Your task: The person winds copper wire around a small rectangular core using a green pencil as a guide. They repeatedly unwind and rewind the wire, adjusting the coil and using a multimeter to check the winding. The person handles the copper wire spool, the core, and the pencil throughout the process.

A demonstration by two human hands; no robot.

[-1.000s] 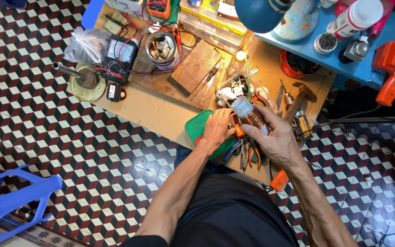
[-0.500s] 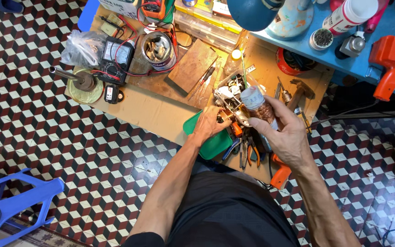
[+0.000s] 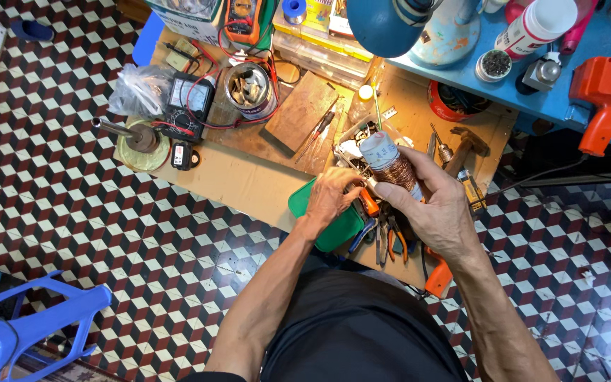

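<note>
A blue plastic stool (image 3: 33, 318) stands on the checkered tile floor (image 3: 72, 205), far to the left of the cardboard sheet (image 3: 242, 177) that serves as the work surface. On the cardboard's left end sit a clear plastic bag (image 3: 139, 88), a black meter (image 3: 185, 106) with red leads, and a metal tin (image 3: 249, 88) full of small parts. A wooden block (image 3: 302, 113) lies further along the cardboard, toward its middle.

At the cardboard's near edge a green tray (image 3: 327, 230) lies under the left hand (image 3: 330, 198). That hand is curled, fingertips down among small tools just beside an orange handle (image 3: 369, 205); whether it actually pinches anything is hard to tell from this angle.

Immediately to the right, above the cardboard's tool pile, the right hand (image 3: 433, 209) grips a spool of copper wire (image 3: 390, 164), fingers wrapped around its wound body, the pale end cap tilted up and away. Pliers (image 3: 390, 240) lie below it. A hammer (image 3: 464, 148) rests on the cardboard beyond the hand, and an orange power tool (image 3: 606, 95) sits on the blue table (image 3: 602, 42) past the cardboard's right end.
</note>
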